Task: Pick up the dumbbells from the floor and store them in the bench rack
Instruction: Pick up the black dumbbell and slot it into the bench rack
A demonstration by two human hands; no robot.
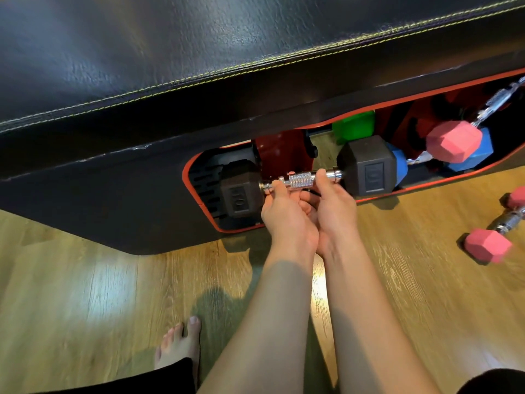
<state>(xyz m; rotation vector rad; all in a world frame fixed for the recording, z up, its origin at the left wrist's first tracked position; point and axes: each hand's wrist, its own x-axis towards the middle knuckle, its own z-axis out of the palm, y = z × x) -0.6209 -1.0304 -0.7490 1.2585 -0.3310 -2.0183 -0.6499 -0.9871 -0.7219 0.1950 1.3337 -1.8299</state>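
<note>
Overhead, the black padded leather bench (199,52) with yellow stitching fills the upper half of the frame, and its red-edged storage rack (426,183) opens along its lower side, from centre to right. Below it the pale wood-plank floor (85,294) covers the rest. Inside the rack, at the upper right, sit a pink hexagonal dumbbell (454,140), a blue one (480,155) and a green block (353,126). At centre, the black rubber hex dumbbell with a knurled chrome handle (366,169) lies across the rack opening. Both hands are wrapped on its handle, left hand (287,214) near the left head, right hand (335,206) near the right. Storing this one looks like the current step; next it should be eased fully into the slot and let go. At the right edge, another pink hex dumbbell on the floor (494,240) still waits.
</note>
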